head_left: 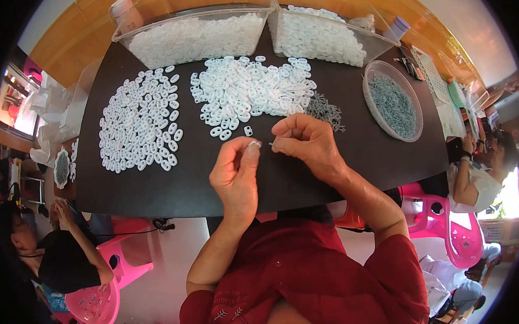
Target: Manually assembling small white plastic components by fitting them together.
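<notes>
My left hand (236,178) pinches a small white oval plastic piece (254,143) between thumb and forefinger, mostly covered by the fingertips. Just to its right, my right hand (309,142) is closed on a tiny thin grey screw (271,143), only its tip showing. The two hands are slightly apart over the dark table (212,197). Beyond them lies a heap of white two-holed oval pieces (245,93), with one loose piece (248,131) nearer me. A small pile of grey screws (327,113) sits behind my right hand.
More white pieces (138,120) are spread at left. Two clear bins of them, left (266,16) and right (384,42), stand at the back. A round tub (420,119) of screws is at right. People sit at left (62,252) and right (479,181), near pink chairs (462,240).
</notes>
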`<state>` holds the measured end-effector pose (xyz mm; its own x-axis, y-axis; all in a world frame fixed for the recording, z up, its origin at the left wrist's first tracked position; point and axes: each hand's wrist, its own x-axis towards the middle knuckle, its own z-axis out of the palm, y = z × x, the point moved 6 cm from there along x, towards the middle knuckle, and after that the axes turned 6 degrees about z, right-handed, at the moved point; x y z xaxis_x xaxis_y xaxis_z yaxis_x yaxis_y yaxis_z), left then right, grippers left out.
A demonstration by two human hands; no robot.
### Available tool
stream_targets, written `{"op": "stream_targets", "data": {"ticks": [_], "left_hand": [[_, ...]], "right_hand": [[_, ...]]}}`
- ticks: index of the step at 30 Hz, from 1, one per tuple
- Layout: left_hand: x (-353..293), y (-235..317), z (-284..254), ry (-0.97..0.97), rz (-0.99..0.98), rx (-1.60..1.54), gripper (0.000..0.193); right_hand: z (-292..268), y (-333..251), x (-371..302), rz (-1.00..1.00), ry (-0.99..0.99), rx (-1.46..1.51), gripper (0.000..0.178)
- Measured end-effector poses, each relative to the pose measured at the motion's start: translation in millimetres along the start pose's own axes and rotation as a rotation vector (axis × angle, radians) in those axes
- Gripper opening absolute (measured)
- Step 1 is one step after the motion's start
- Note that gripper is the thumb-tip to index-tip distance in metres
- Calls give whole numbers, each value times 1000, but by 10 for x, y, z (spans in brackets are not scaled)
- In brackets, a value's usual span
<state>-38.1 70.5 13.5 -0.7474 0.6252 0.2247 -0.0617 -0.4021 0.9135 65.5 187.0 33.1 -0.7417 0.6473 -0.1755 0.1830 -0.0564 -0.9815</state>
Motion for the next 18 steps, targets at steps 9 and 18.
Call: {"op": "stream_targets", "data": {"ticks": [9, 18], "left_hand": [[-36, 212, 263, -46, 529, 686, 8], [121, 100, 320, -102, 257, 679, 7]], "right_hand": [[112, 50, -90, -71, 43, 101, 19], [-80, -54, -175, -344, 346, -251, 19]]}}
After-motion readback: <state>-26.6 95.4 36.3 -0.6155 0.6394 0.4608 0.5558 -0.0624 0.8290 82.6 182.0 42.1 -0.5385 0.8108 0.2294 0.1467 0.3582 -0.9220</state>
